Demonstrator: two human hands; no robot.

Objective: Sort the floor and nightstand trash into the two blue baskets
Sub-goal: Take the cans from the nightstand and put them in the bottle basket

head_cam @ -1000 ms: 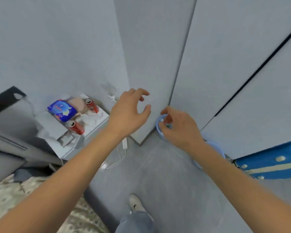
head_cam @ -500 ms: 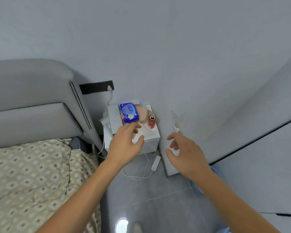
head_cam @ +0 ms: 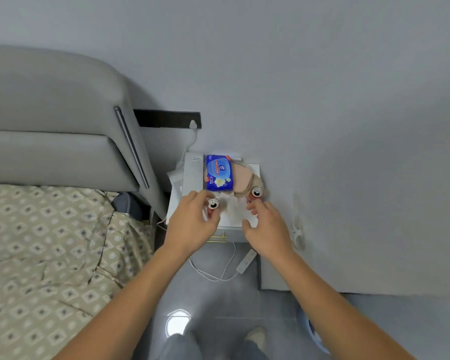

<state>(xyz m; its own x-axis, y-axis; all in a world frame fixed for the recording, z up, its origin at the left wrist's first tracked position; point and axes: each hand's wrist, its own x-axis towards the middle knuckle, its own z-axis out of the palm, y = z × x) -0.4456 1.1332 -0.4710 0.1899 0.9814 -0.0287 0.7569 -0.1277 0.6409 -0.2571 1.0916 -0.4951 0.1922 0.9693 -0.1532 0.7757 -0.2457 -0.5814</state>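
On the small white bedside table (head_cam: pixel 253 168), the left hand (head_cam: pixel 190 224) curls round one short red metal can (head_cam: pixel 213 205) and the right hand (head_cam: pixel 266 229), fingers loose and holding nothing, reaches for the other red can (head_cam: pixel 255 194), so each should be gripped round its middle and lifted straight up.

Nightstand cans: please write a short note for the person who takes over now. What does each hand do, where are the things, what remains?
Left hand: fingers curled around the near red can on the nightstand, apparently gripping it.
Right hand: open, reaching for the far red can, not holding it.
Blue packet lies behind the cans.
One blue basket edge shows on the floor at the right.
Left: carry both cans and other trash to the baskets.
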